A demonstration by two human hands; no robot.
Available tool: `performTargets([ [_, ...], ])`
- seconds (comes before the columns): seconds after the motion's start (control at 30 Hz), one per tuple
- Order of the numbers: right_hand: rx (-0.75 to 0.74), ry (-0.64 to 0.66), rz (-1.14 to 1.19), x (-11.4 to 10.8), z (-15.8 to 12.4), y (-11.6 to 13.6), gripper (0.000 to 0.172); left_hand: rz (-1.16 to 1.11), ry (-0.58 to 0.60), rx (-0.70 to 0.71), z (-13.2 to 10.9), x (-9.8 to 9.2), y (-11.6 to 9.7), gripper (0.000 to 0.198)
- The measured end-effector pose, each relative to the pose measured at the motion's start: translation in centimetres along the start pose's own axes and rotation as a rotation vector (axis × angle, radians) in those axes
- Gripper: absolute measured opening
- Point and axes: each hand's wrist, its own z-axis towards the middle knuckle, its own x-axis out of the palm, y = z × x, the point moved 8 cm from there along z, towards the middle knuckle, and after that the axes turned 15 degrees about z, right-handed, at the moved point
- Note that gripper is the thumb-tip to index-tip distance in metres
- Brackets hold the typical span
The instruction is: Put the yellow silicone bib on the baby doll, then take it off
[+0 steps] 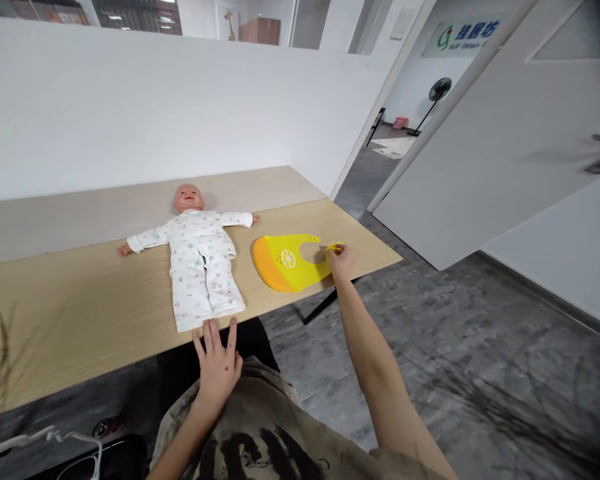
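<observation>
Shirt [265, 420] nearest us | left hand [219, 363] spread | right hand [341, 260] pinches bib [300, 270] at neck end, sensible hold | likely light, bendy

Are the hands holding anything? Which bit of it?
The right hand holds the yellow-and-orange bib by the end of one neck strap. The left hand holds nothing.

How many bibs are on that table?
1: the yellow-and-orange bib lies to the right of the doll, with the right hand at one neck end. No others show.
</observation>
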Motion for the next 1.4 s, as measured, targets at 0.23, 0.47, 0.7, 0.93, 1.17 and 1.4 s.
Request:
performTargets([
  [0.23,-0.033,0.046,0.542,0.8,0.5,5.8,0.033,-0.244,-0.096,0.079,-2.0,-2.3,-0.7,0.055],
  [0.47,-0.306,0.469,0.864,-0.2,-7.7,22.0,0.027,-0.71,-0.297,0.041,2.2,-8.1,1.8,0.039],
  [0.7,-0.143,0.803,1.101,-2.0,-17.8,31.1,0.022,-1.281,-0.086,-0.242,10.0,-6.4,3.6,0.033],
  [0.93,-0.046,1.077,1.077,-1.6,-23.6,32.4,0.018,-1.675,0.588,0.042,10.5,-4.3,-3.9,0.048],
  [1.17,-0.051,1.101,1.108,-1.7,-24.5,31.9,0.018,-2.088,0.659,-0.022,9.2,-3.2,-2.1,0.033],
  [1.4,-0.057,1.077,1.061,-0.1,-23.6,30.8,0.023,-2.145,0.637,0.118,8.4,-5.5,0.6,0.045],
])
